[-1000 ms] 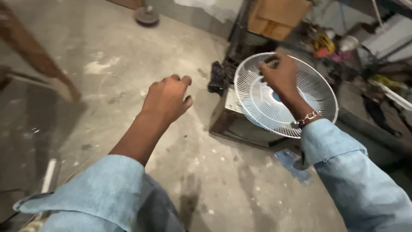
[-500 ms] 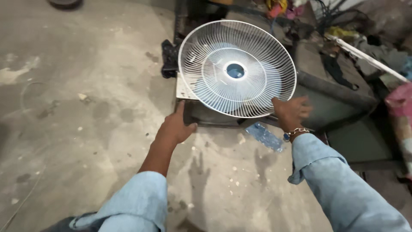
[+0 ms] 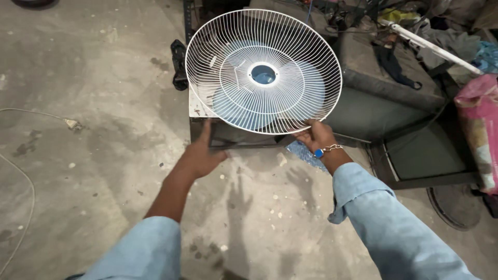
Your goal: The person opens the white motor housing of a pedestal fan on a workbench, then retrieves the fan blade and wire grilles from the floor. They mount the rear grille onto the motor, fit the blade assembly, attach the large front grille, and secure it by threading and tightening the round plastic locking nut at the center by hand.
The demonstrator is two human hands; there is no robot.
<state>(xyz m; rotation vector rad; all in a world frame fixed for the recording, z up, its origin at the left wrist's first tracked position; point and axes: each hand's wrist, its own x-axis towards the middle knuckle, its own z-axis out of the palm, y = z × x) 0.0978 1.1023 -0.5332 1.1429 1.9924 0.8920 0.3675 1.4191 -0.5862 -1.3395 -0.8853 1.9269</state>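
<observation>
Above bare concrete floor, right hand pinches fan guard lower rim; left hand spread, free.

I count one white wire fan guard, with one pale blue fan blade behind it. Two hands are in view: one left hand and one right hand. One white pipe, one pink bag.

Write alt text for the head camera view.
A person's right hand grips the lower rim of a white wire fan guard, with pale blue blades showing behind it. The left hand reaches open towards a dark box underneath, on a stained concrete floor.
</observation>
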